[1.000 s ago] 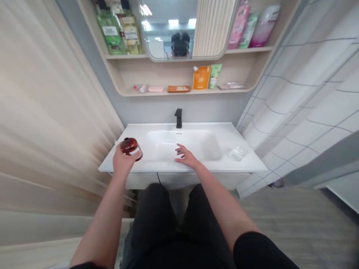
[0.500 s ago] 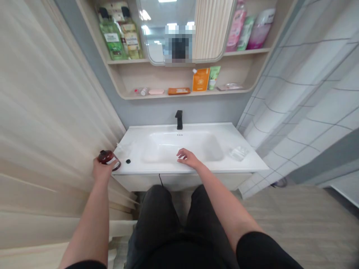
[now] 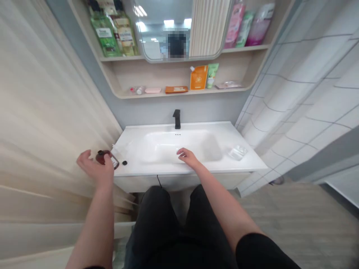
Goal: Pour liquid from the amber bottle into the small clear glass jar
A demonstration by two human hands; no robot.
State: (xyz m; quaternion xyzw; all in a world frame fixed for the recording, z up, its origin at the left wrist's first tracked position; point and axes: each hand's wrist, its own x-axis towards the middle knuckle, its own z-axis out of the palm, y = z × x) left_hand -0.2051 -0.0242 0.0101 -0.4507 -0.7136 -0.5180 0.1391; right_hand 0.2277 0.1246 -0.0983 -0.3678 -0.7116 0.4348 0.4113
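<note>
At the left front corner of the white washbasin counter (image 3: 134, 149) stands a dark red-brown bottle (image 3: 107, 157) with a white label and a black top. My left hand (image 3: 97, 166) is just in front of it, fingers spread, with thumb and fingers on either side and no grip around it. Beside the bottle lies a small black cap (image 3: 125, 163). Over the front of the basin (image 3: 159, 147) hovers my right hand (image 3: 187, 157), fingers loosely curved and apart, holding nothing.
A black faucet (image 3: 177, 119) rises behind the basin. Clear plastic packaging (image 3: 238, 152) lies on the counter's right side. Above, a wall cabinet (image 3: 126, 95) carries several bottles, an orange pouch (image 3: 199, 77) and a green tube (image 3: 212, 76). A pale curtain (image 3: 50, 112) hangs at left.
My left hand has let go of the bottle and its fingers have spread open. The bottle stays at the counter's left corner. My right hand has hardly moved.
</note>
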